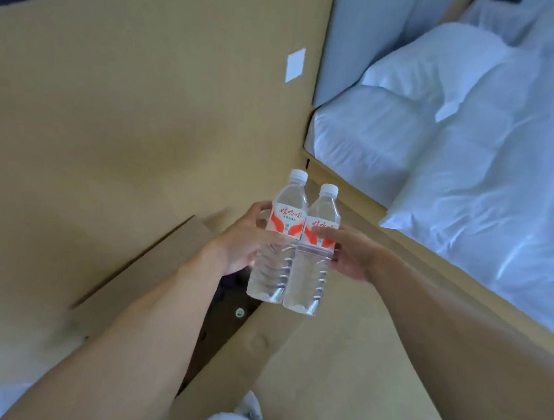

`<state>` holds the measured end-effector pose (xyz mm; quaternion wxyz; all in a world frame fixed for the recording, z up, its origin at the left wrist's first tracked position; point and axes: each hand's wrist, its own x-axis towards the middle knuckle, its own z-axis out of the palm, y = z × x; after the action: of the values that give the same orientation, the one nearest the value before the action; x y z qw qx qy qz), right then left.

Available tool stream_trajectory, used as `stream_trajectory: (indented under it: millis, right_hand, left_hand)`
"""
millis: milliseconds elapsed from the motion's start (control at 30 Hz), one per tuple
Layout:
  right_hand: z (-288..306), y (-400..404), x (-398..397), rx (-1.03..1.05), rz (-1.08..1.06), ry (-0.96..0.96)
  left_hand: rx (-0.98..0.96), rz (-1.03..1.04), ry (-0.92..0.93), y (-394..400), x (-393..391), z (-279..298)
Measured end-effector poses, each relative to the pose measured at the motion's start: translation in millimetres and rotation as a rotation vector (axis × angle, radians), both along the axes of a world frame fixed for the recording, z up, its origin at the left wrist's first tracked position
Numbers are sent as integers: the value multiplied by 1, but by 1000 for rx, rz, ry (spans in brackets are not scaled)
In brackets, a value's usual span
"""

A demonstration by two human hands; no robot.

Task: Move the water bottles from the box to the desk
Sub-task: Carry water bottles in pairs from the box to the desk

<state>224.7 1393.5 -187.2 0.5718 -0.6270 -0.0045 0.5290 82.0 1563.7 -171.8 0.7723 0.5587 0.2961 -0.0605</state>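
Observation:
Two clear water bottles with white caps and red-and-white labels are held upright side by side in mid-air. My left hand (pixel 243 242) grips the left bottle (pixel 279 240) around its middle. My right hand (pixel 349 254) grips the right bottle (pixel 313 257) at its label. The two bottles touch each other. Below them lies the open cardboard box (pixel 162 266), its flaps spread; a dark gap between the flaps shows one bottle cap (pixel 240 312) inside. No desk is in view.
A bed with white bedding and pillows (pixel 478 144) fills the right side, on a tan wooden base (pixel 348 189). A tan wall panel with a white switch plate (pixel 295 64) stands behind. Tan floor lies below, with my knees at the bottom edge.

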Motion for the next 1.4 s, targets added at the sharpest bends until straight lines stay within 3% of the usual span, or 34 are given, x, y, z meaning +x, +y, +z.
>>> stream_trajectory:
  millis: [367, 700, 1067, 1400]
  right_hand:
    - [18, -234, 13, 109, -273, -19]
    - [23, -470, -29, 198, -568, -52]
    - [45, -668, -119, -31, -1177, -177]
    - [45, -799, -169, -136, -1468, -186]
  left_hand:
    - [-57, -345, -14, -192, 84, 12]
    - [-45, -681, 17, -416, 125, 16]
    - [-71, -1085, -34, -642, 140, 35]
    - [-25, -1514, -68, -822, 154, 40]
